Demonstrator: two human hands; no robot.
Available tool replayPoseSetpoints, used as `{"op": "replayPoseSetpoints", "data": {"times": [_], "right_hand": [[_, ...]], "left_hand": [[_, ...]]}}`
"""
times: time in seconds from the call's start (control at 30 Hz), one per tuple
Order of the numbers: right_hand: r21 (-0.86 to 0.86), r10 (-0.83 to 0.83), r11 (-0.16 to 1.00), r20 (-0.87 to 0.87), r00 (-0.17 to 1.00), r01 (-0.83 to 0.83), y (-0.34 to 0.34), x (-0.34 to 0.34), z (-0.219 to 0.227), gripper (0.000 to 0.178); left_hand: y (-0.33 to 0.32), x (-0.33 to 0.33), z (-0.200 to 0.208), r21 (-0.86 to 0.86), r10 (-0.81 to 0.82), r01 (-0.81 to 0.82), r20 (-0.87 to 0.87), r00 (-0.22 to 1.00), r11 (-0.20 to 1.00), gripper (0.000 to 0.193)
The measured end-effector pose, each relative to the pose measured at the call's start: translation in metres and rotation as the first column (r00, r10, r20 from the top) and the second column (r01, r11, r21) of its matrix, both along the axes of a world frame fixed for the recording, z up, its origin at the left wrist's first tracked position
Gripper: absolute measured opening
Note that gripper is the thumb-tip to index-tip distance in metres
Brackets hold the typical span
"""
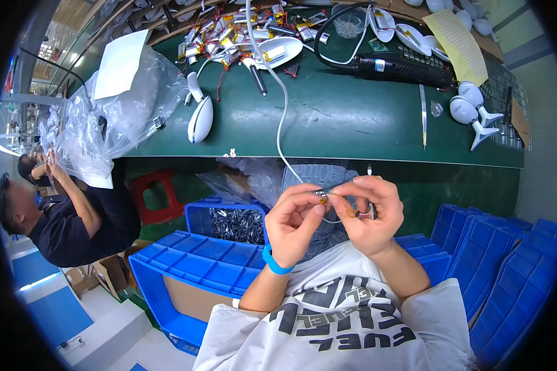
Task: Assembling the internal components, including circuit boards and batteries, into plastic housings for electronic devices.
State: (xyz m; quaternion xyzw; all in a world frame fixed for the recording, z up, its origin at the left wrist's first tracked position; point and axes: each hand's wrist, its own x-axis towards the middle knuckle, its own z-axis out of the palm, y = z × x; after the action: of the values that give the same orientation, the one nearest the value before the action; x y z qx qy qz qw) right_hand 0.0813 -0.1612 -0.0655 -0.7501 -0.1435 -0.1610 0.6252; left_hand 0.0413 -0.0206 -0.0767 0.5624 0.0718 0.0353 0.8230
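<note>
Both hands are held close together in front of my lap, just off the table's near edge. The fingers of my left hand (296, 224) pinch the end of a white cable (284, 127) that hangs down from the table; a small metallic piece (320, 193) shows at the fingertips. My right hand (377, 216) is closed at the same spot on a small dark part with thin wires (370, 211), mostly hidden by the fingers. The exact kind of this part is too small to make out. A blue wristband (276, 261) circles my left wrist.
On the green table (340, 133) lie a battery pile (229, 40), a white oval shell (280, 52), a white handheld device (200, 119), a black hand tool (402, 71) and tweezers (423, 114). Blue crates (192, 263) flank me. A co-worker (74, 210) sits at left.
</note>
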Motion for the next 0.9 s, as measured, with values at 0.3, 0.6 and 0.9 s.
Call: {"op": "replayPoseSetpoints", "data": {"times": [0.3,0.6,0.9], "right_hand": [[0.072,-0.049,0.996,-0.042,0.998,0.052,0.004,-0.001,0.002,0.044],[0.113,0.116,0.991,-0.459,0.881,-0.072,-0.01,0.009,0.024,0.039],[0.12,0.184,0.982,-0.488,0.853,-0.143,-0.014,0.012,0.017,0.04]], "left_hand": [[0.0,0.0,0.002,0.118,0.055,-0.058,0.029,0.998,0.991,0.017],[0.009,0.001,0.006,0.285,-0.026,-0.006,0.109,0.994,0.958,0.014],[0.014,0.0,0.001,0.394,-0.036,-0.021,0.137,0.99,0.919,0.013]]}}
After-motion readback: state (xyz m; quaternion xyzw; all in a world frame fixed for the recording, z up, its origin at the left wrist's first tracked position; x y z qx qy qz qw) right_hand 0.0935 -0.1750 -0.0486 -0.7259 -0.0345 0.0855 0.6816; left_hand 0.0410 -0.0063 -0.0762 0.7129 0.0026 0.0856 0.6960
